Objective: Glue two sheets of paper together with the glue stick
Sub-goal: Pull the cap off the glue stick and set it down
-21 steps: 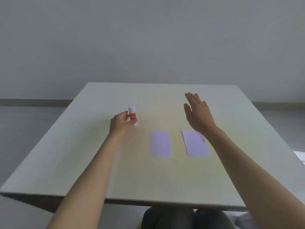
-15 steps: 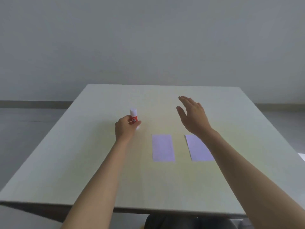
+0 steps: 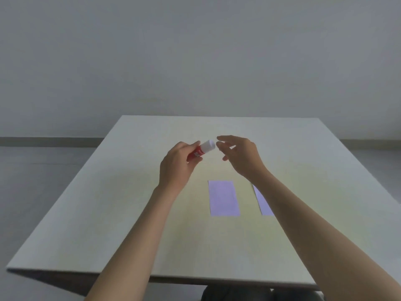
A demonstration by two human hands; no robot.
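My left hand (image 3: pixel 176 168) grips the red glue stick (image 3: pixel 200 151) above the table, tilted so its white cap points right and up. My right hand (image 3: pixel 239 156) hovers just right of the cap, fingers spread and curved, a small gap from it. Two pale purple sheets of paper lie flat on the table: the left sheet (image 3: pixel 223 198) is fully visible, the right sheet (image 3: pixel 263 203) is partly hidden under my right forearm.
The light table (image 3: pixel 121 213) reaches to a near edge at the bottom and a far edge at a grey wall. My knees show below the near edge. Grey floor lies to both sides.
My left hand lifted the glue stick off the table and tilted it rightward. My right hand moved left toward the cap and curled its fingers.
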